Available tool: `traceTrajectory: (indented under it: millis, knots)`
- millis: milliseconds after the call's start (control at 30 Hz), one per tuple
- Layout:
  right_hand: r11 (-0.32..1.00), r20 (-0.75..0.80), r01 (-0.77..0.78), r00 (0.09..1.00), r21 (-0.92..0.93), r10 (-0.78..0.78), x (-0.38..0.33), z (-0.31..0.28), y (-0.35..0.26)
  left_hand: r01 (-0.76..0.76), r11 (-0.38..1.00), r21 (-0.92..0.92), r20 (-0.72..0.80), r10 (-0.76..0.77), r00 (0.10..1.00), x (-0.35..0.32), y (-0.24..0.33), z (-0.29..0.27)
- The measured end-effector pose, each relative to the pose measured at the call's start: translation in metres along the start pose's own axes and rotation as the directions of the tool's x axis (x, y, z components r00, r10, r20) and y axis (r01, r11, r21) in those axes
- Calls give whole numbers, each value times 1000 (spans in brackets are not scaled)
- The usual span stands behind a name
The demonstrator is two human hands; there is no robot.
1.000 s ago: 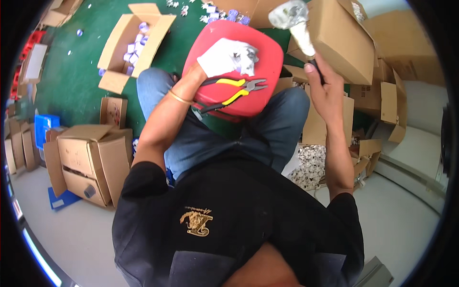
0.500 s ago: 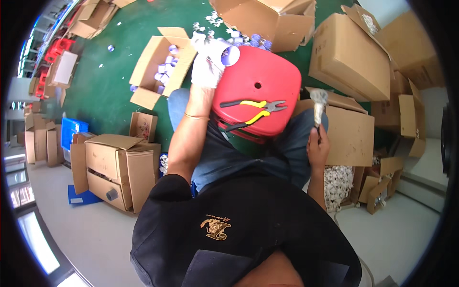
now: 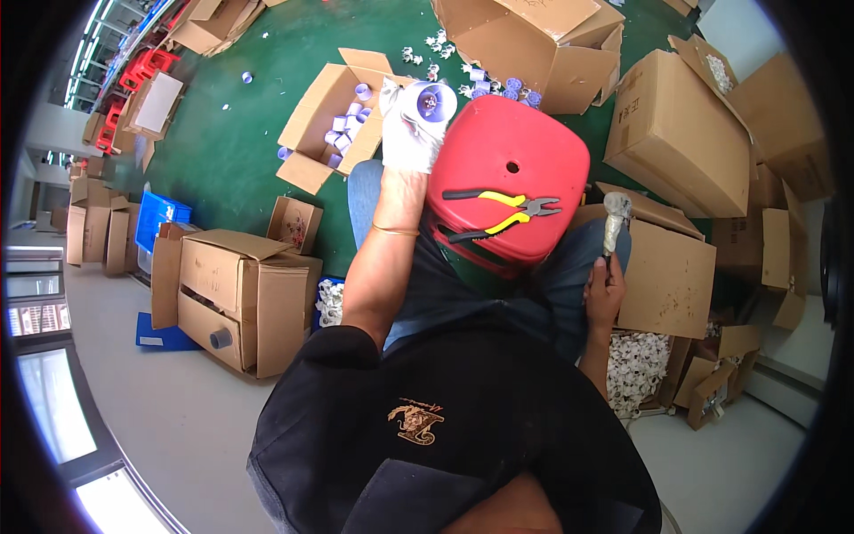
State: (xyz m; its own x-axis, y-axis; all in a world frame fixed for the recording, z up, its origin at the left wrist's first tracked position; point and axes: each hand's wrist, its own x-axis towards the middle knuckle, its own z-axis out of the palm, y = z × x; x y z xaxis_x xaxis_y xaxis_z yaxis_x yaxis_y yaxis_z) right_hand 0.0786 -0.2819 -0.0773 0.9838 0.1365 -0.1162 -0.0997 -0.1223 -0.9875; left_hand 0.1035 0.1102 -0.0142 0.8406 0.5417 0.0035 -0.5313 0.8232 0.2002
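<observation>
My left hand [image 3: 409, 142], in a white glove, is closed round a short lavender plastic cup-like cylinder [image 3: 436, 104]. Its open end faces up toward me, and some small piece shows inside. The hand is beside the left edge of a red plastic stool [image 3: 480, 142]. Bare, my right hand [image 3: 606, 289] grips a hammer [image 3: 616, 219] by its wrapped handle, the greyish head pointing up over my right thigh. Pliers [image 3: 507, 214] with yellow and black handles lie open-handled on the stool's top, touched by neither hand.
Left of the stool, an open cardboard box [image 3: 311, 116] holds several lavender cylinders. More cylinders [image 3: 511, 89] and small white pieces [image 3: 436, 44] lie on the green floor beyond. Large cartons [image 3: 676, 133] stand at the right, above a heap of white parts [image 3: 636, 365]. Another carton [image 3: 213, 285] is at left.
The lavender cylinder in my left hand has turned so its opening now faces up toward me. The whole view has shifted slightly. The hammer stays in my right hand.
</observation>
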Motion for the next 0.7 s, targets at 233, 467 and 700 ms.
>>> traceTrajectory:
  millis: [233,467,700]
  knots:
    - [1000,23,2,1000,-8,-2,1,0,-2,-134,966,220,-11,140,990,9,-8,-15]
    - [1000,11,-19,1000,-15,19,1,2,-3,-248,866,434,-77,310,948,12,-6,-15]
    - [998,-22,-58,998,-22,57,1,0,-1,-126,992,-11,-196,122,973,31,25,-41]
